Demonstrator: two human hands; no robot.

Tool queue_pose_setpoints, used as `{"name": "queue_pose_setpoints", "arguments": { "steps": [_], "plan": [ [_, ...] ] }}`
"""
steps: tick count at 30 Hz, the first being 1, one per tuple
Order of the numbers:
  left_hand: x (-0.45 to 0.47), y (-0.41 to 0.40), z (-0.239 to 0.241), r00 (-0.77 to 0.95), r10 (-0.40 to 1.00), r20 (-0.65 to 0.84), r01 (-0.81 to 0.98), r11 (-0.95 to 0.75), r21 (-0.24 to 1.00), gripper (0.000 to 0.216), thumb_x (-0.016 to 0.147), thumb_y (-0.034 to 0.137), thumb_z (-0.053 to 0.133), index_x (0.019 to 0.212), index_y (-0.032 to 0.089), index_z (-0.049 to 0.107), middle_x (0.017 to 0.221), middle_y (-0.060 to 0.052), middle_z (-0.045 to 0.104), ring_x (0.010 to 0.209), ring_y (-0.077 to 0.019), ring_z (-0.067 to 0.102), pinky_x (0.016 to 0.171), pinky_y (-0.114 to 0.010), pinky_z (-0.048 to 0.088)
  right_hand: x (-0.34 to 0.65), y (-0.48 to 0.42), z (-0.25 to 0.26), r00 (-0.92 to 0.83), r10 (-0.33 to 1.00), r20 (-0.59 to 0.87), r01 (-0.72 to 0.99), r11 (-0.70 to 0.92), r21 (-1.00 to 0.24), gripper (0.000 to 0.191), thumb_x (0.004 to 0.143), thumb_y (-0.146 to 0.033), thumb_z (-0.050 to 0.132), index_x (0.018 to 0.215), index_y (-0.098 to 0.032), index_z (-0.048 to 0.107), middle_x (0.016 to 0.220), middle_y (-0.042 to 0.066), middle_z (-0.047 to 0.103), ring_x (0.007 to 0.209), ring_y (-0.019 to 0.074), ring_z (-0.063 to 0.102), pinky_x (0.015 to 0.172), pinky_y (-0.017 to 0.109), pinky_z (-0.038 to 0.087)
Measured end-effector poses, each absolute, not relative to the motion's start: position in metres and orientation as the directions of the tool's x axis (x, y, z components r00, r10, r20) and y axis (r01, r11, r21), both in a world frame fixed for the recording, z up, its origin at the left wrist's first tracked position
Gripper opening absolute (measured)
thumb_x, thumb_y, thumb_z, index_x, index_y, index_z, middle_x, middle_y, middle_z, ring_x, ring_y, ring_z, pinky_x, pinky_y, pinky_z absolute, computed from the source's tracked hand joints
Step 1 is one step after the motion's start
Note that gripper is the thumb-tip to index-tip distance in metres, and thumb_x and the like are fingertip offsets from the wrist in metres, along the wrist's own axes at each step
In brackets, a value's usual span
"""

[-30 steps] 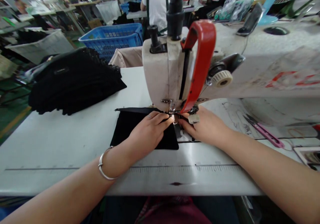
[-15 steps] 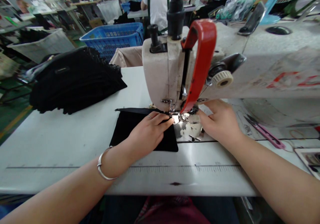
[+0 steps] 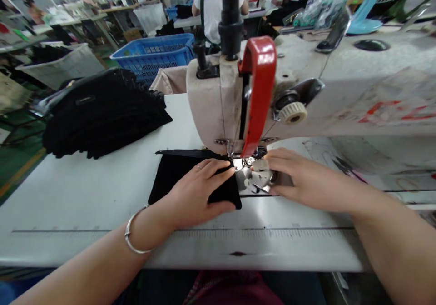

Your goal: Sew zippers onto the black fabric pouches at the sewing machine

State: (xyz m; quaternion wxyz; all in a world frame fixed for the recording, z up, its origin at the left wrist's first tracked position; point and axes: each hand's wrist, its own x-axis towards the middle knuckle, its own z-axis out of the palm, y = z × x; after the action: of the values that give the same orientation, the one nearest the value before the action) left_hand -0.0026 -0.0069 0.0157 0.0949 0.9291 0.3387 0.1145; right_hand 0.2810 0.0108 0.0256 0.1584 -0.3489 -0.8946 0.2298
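A black fabric piece (image 3: 177,171) with a zipper strip (image 3: 185,152) along its far edge lies flat under the needle area of the sewing machine (image 3: 207,100). My left hand (image 3: 200,184) rests flat on it, fingers stretched toward the presser foot (image 3: 243,162) and thumb spread near the front corner. To the right of the foot, my right hand (image 3: 293,175) has its thumb and fingers apart around the small metal guide parts (image 3: 260,177) on the machine bed. Whether its fingertips touch them is hard to tell.
A pile of black fabric pieces (image 3: 105,114) lies on the table's left. Thread snips (image 3: 350,171) lie behind my right forearm. The machine's red lever guard (image 3: 260,96) stands above my hands. Beyond the table are a blue basket (image 3: 153,52) and a seated person (image 3: 211,14).
My right hand has come nearer and turned flatter, its thumb now at the front of the metal guide. My left thumb has spread outward. The fabric has hardly moved; the view shifted slightly.
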Motion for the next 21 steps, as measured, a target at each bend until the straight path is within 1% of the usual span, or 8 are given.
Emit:
{"name": "queue_pose_setpoints", "arguments": {
  "steps": [2,3,5,7,9,12,17,21],
  "plan": [
    [-0.008,-0.012,0.019,0.755,0.644,0.127,0.598,-0.754,0.27,0.067,0.081,0.054,0.068,0.133,0.014,0.054,0.139,-0.016,0.05,0.132,-0.033,0.044,0.11,-0.053,0.041,0.271,0.014,0.014,-0.596,0.777,0.203,0.651,0.616,-0.443,0.016,0.085,-0.028,0.068,0.098,-0.019,0.062,0.1,0.008,0.064,0.1,0.0246,0.057,0.09,0.04,0.045],
    [-0.011,-0.014,0.021,0.76,0.637,0.127,0.593,-0.76,0.266,0.064,0.082,0.052,0.068,0.132,0.014,0.054,0.139,-0.016,0.051,0.133,-0.0327,0.043,0.111,-0.054,0.04,0.265,0.015,0.009,-0.542,0.802,0.254,0.704,0.597,-0.385,0.017,0.086,-0.032,0.068,0.091,-0.017,0.062,0.094,0.008,0.063,0.094,0.0255,0.057,0.086,0.041,0.046],
    [-0.014,-0.017,0.023,0.771,0.623,0.13,0.576,-0.77,0.274,0.048,0.091,0.038,0.06,0.132,0.014,0.055,0.136,-0.013,0.055,0.133,-0.028,0.046,0.113,-0.05,0.039,0.255,0.013,0.003,-0.493,0.799,0.345,0.762,0.588,-0.272,0.021,0.087,-0.036,0.067,0.085,-0.016,0.06,0.09,0.01,0.063,0.089,0.0266,0.056,0.081,0.041,0.045],
    [-0.015,-0.017,0.024,0.773,0.617,0.148,0.553,-0.769,0.321,0.038,0.095,0.022,0.049,0.132,0.014,0.053,0.133,-0.011,0.059,0.13,-0.0212,0.05,0.113,-0.043,0.041,0.25,0.008,0.003,-0.559,0.737,0.38,0.716,0.66,-0.226,0.017,0.09,-0.032,0.062,0.083,-0.016,0.061,0.088,0.01,0.063,0.088,0.0256,0.055,0.08,0.04,0.043],
    [-0.014,-0.017,0.024,0.74,0.65,0.17,0.565,-0.739,0.367,0.041,0.094,0.012,0.043,0.134,0.014,0.051,0.132,-0.009,0.061,0.126,-0.0171,0.054,0.11,-0.037,0.045,0.247,-0.002,0.006,-0.664,0.646,0.377,0.594,0.762,-0.257,0.013,0.093,-0.024,0.055,0.085,-0.017,0.063,0.087,0.007,0.064,0.086,0.0224,0.056,0.079,0.037,0.042],
    [-0.012,-0.014,0.025,0.686,0.703,0.19,0.591,-0.69,0.419,0.046,0.09,0.011,0.048,0.135,0.017,0.051,0.135,-0.01,0.057,0.127,-0.02,0.053,0.109,-0.041,0.046,0.243,-0.015,0.009,-0.77,0.532,0.352,0.436,0.842,-0.318,0.018,0.094,-0.021,0.051,0.105,-0.018,0.065,0.099,0.006,0.067,0.093,0.0202,0.058,0.084,0.037,0.043],
    [-0.012,-0.011,0.029,0.643,0.734,0.218,0.522,-0.628,0.577,0.047,0.091,0.003,0.04,0.128,0.023,0.059,0.133,-0.006,0.06,0.125,-0.0188,0.056,0.108,-0.043,0.048,0.235,-0.021,0.005,-0.822,0.495,0.282,0.374,0.843,-0.387,0.022,0.094,-0.021,0.051,0.109,-0.018,0.067,0.106,0.006,0.067,0.102,0.0204,0.06,0.088,0.038,0.046],
    [-0.007,-0.018,0.023,0.741,0.635,0.218,0.538,-0.755,0.375,0.041,0.092,0.006,0.042,0.128,0.018,0.058,0.135,-0.008,0.06,0.127,-0.0199,0.054,0.109,-0.042,0.047,0.235,-0.021,0.005,-0.83,0.496,0.256,0.395,0.846,-0.357,0.019,0.093,-0.023,0.052,0.1,-0.018,0.069,0.098,0.006,0.067,0.098,0.0224,0.06,0.083,0.04,0.046]
  ]
}}
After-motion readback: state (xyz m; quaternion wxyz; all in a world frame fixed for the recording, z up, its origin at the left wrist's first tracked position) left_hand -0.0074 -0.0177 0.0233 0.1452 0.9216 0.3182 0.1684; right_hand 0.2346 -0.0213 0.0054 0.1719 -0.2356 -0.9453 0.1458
